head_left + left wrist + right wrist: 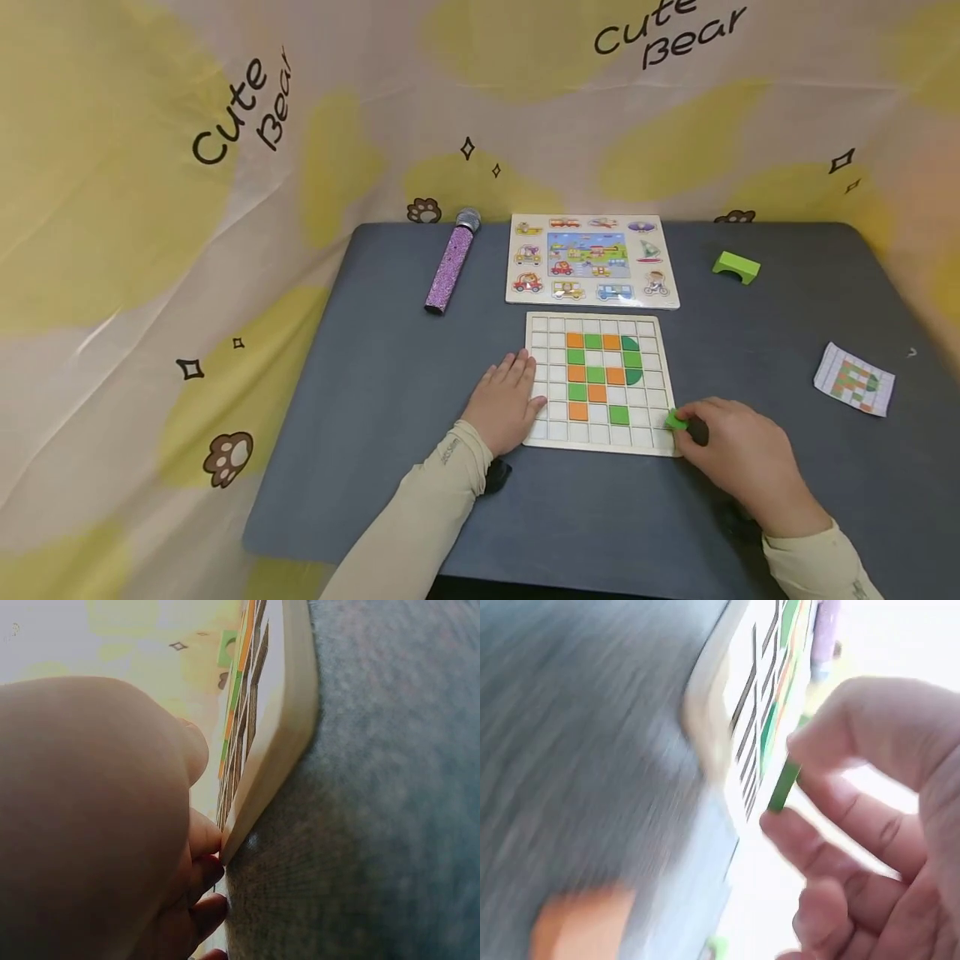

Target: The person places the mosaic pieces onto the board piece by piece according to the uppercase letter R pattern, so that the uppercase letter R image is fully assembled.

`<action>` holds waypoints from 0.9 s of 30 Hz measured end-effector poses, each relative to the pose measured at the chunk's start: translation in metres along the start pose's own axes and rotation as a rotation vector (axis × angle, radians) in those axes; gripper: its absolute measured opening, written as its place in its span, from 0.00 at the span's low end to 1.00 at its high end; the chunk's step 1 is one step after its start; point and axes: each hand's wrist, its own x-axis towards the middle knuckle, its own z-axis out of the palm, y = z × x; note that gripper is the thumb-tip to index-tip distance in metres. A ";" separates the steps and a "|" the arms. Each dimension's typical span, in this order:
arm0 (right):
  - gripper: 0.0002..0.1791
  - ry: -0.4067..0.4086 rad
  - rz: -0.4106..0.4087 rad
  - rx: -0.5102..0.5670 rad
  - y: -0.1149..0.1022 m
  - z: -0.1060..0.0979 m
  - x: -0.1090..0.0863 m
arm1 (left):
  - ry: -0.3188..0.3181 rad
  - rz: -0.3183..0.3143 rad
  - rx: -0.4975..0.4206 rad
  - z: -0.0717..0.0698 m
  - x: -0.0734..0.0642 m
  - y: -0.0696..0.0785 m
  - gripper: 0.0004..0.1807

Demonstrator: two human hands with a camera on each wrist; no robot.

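A white grid board [551, 429] lies on the dark table, with orange, green and dark green tiles set in some of its squares. My left hand [504, 406] rests at the board's left edge, its fingers straight. In the left wrist view the fingertips touch the board's edge [289, 712]. Over the lower right corner of the grid, my right hand [742, 454] pinches a small green tile [677, 419] between thumb and fingers. The right wrist view shows this green tile [784, 787] held tilted above the board.
Behind the board lies a vehicle picture puzzle [517, 292], with a purple glitter microphone [450, 267] to its left. A green arch block [737, 267] and a paper pattern card [855, 380] lie to the right. A blurred orange shape [585, 922] shows in the right wrist view.
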 end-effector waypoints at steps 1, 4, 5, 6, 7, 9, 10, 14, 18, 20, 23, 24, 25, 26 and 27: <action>0.10 -0.009 -0.030 0.014 -0.005 0.001 0.003 | -0.001 0.001 0.003 -0.001 0.000 0.001 0.36; 0.09 -0.057 -0.150 0.046 -0.024 0.006 0.014 | -0.001 -0.002 0.009 -0.004 0.001 0.003 0.36; 0.09 -0.073 -0.190 0.056 -0.031 0.008 0.018 | -0.003 -0.003 0.011 -0.004 0.001 0.003 0.36; 0.09 -0.079 -0.231 0.067 -0.037 0.011 0.021 | -0.003 -0.004 0.013 -0.004 0.002 0.003 0.36; 0.09 -0.081 -0.272 0.075 -0.043 0.014 0.024 | -0.003 -0.005 0.016 -0.004 0.002 0.003 0.36; 0.09 -0.083 -0.343 0.087 -0.053 0.020 0.030 | -0.004 -0.009 0.023 -0.002 0.002 0.003 0.36; 0.09 -0.085 -0.372 0.095 -0.057 0.024 0.032 | -0.005 -0.011 0.029 -0.001 0.002 0.003 0.36; 0.08 -0.097 -0.424 0.104 -0.067 0.033 0.037 | -0.020 -0.013 0.041 0.000 0.002 0.004 0.37; 0.09 -0.102 -0.427 0.089 -0.070 0.036 0.038 | -0.021 -0.007 0.036 -0.002 0.004 0.007 0.37; 0.09 -0.106 -0.433 0.083 -0.070 0.036 0.037 | -0.017 -0.008 0.039 -0.003 0.003 0.007 0.37; 0.11 -0.119 -0.438 0.083 -0.068 0.034 0.036 | -0.014 -0.011 0.047 -0.002 0.003 0.006 0.36; 0.11 -0.124 -0.431 0.083 -0.066 0.033 0.035 | -0.018 -0.014 0.051 -0.002 0.002 0.005 0.36; 0.11 -0.126 -0.419 0.087 -0.063 0.031 0.034 | -0.018 -0.015 0.053 -0.002 0.002 0.005 0.36; 0.11 -0.130 -0.401 0.089 -0.059 0.029 0.032 | -0.020 -0.016 0.053 -0.002 0.001 0.004 0.36; 0.11 -0.134 -0.378 0.092 -0.054 0.027 0.030 | -0.020 -0.017 0.052 -0.002 0.001 0.003 0.37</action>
